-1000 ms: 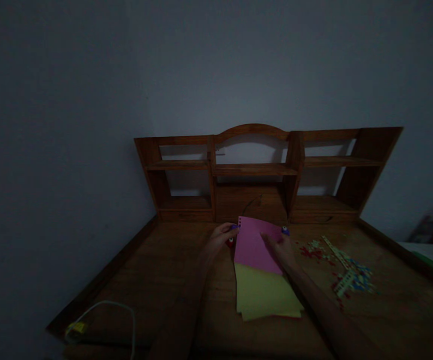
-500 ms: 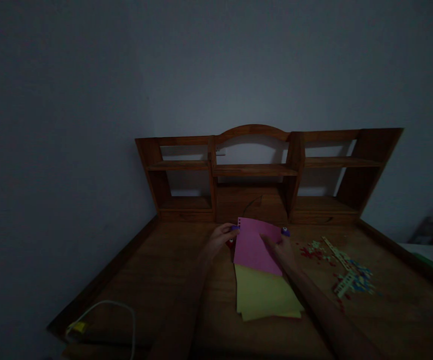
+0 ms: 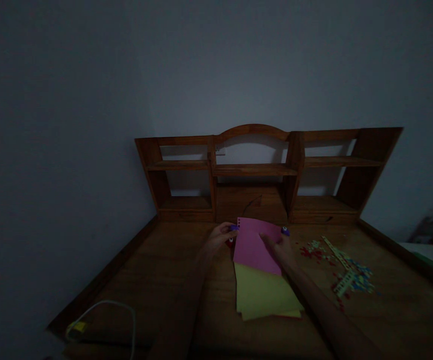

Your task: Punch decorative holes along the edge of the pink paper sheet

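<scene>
A pink paper sheet [image 3: 253, 245] lies on a stack of yellow sheets [image 3: 263, 294] on a wooden desk [image 3: 171, 280]. Small round holes run down the pink sheet's top left edge. My left hand [image 3: 220, 236] is closed round a small purple and red hole punch [image 3: 232, 234] at that edge. My right hand [image 3: 281, 248] rests on the pink sheet's right side, fingers bent, pressing it down. A second small purple punch [image 3: 285, 230] sits just beyond my right hand's fingers.
Paper scraps and punched strips [image 3: 342, 272] lie scattered to the right. A wooden shelf unit [image 3: 254, 170] stands along the desk's back. A white cable with a yellow tag [image 3: 89, 320] lies at the front left corner. The room is dim.
Almost nothing has moved. Both hands stay where they were on the pink sheet and the punch; the view has shifted very slightly.
</scene>
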Demonstrator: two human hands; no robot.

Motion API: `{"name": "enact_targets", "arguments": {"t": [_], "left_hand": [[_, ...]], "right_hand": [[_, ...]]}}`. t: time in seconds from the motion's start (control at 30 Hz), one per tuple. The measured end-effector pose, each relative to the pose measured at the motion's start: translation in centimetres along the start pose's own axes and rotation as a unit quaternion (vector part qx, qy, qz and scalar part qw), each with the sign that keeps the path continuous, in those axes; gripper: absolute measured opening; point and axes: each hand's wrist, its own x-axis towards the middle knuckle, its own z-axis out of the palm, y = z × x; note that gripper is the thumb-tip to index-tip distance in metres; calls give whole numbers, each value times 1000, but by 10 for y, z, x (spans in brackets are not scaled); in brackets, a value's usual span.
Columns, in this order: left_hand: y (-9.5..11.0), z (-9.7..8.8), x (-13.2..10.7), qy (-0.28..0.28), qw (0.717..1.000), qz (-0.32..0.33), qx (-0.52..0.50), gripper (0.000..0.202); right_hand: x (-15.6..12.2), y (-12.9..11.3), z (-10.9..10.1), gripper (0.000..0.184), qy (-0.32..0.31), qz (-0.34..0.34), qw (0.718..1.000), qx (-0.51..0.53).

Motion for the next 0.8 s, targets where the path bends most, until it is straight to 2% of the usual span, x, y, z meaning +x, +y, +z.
{"name": "enact_targets", "arguments": {"t": [0.2,0.37,0.57,0.67,0.8], "left_hand": [[-2,0,-3,-13,1000,8,1,55],[0,-1,-4,-11,1000,12,-9,52],[9,4,-9,9,998,-10,-68,51],[11,5,-10,17,997,-14,-75,51],[12,6,-9,62,993,1,-100,51]], "right_hand": [[-3,-5,-1,56,-10,4,1000,-2],[-5,-6,3,59,-43,22,998,33],[3,8,8,57,-81,-19,996,42],[3,9,8,56,-73,-21,997,31],[-2,4,6,50,-67,-11,998,18]]}}
